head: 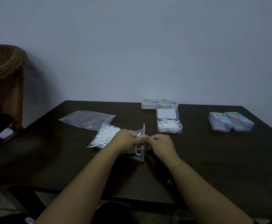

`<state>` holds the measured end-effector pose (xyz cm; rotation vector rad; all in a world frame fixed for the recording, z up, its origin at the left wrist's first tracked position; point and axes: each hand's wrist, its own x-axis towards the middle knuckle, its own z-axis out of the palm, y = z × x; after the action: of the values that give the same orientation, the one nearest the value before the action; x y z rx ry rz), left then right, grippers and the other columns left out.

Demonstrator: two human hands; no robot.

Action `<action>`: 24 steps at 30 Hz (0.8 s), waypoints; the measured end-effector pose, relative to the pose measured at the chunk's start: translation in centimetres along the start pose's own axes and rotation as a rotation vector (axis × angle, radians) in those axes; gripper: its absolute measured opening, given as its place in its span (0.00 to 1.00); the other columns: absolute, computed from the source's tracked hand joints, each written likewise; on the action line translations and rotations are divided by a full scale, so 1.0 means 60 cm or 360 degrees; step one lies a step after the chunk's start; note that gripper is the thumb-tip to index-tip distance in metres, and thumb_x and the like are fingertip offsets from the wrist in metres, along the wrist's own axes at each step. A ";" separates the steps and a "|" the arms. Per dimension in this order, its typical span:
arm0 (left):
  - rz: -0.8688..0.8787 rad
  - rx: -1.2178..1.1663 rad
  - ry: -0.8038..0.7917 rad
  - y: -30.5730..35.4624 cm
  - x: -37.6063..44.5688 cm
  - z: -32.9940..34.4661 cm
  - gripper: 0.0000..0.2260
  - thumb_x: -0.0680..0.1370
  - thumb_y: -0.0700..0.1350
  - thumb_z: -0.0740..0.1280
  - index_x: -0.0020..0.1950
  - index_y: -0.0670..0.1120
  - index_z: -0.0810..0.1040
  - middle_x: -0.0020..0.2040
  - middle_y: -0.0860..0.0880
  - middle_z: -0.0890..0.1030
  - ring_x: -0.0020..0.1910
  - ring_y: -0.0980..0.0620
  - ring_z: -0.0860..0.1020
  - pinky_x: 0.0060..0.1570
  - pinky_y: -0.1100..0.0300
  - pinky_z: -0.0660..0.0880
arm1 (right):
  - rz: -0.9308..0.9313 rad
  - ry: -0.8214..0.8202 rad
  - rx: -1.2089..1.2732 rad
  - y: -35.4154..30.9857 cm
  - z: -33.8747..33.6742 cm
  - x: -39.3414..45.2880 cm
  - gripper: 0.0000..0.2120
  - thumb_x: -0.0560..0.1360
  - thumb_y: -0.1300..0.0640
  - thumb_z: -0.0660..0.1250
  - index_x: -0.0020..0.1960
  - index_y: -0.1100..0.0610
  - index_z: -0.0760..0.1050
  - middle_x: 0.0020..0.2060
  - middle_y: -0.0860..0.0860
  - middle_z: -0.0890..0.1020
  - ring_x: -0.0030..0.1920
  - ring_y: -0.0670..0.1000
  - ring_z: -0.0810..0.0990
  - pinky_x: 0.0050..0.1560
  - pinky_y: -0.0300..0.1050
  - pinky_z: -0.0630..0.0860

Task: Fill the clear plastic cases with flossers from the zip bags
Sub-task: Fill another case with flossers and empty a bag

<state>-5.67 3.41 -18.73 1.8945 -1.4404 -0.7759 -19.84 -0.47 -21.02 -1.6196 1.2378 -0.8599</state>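
Pinching the mouth of a zip bag [136, 151] of flossers between them, the left hand [126, 138] and right hand [161, 143] meet at its seal, likely to pull it apart. Just beyond on the desk [212, 159], an open case [169, 126] waits, partly filled, within easy reach.

three zip bags [87, 119], five clear cases [169, 126], two hands [127, 139]

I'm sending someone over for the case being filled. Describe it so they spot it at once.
On the dark table, look toward the far edge, right of the hands. The open clear case sits just in front of two closed labelled cases. It alone has its lid flipped back and loose white flossers inside.
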 end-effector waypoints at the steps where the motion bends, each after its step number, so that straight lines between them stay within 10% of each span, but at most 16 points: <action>1: -0.0004 -0.0019 -0.0008 0.000 0.000 -0.002 0.10 0.73 0.53 0.73 0.38 0.47 0.84 0.33 0.51 0.80 0.33 0.57 0.74 0.35 0.64 0.70 | 0.0026 -0.0003 -0.0006 -0.002 0.001 0.002 0.15 0.74 0.50 0.70 0.34 0.59 0.78 0.30 0.53 0.78 0.28 0.46 0.72 0.31 0.38 0.69; 8: -0.0024 0.0013 -0.0136 0.007 -0.007 -0.018 0.11 0.77 0.53 0.68 0.41 0.49 0.83 0.36 0.51 0.80 0.34 0.55 0.73 0.34 0.64 0.68 | 0.0053 -0.0068 -0.0040 -0.013 0.002 -0.004 0.20 0.73 0.49 0.71 0.38 0.69 0.80 0.30 0.57 0.74 0.30 0.50 0.69 0.33 0.41 0.66; 19: -0.0096 0.0006 -0.0041 0.015 -0.011 -0.013 0.08 0.76 0.45 0.68 0.40 0.45 0.85 0.33 0.49 0.81 0.31 0.54 0.75 0.32 0.64 0.71 | 0.0176 -0.0126 -0.0177 -0.015 -0.010 0.007 0.15 0.74 0.59 0.67 0.29 0.55 0.73 0.26 0.50 0.73 0.26 0.45 0.68 0.27 0.36 0.67; 24: -0.0184 -0.0158 0.0156 0.009 -0.011 -0.025 0.08 0.75 0.44 0.69 0.36 0.44 0.80 0.35 0.47 0.83 0.31 0.54 0.78 0.31 0.64 0.72 | 0.0144 -0.0114 -0.0470 -0.016 -0.017 0.004 0.09 0.74 0.61 0.61 0.35 0.55 0.72 0.37 0.55 0.79 0.38 0.53 0.77 0.41 0.42 0.75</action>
<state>-5.01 4.12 -17.31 1.9252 -1.2203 -0.7821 -20.34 -0.84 -19.74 -1.7931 1.4263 -0.5769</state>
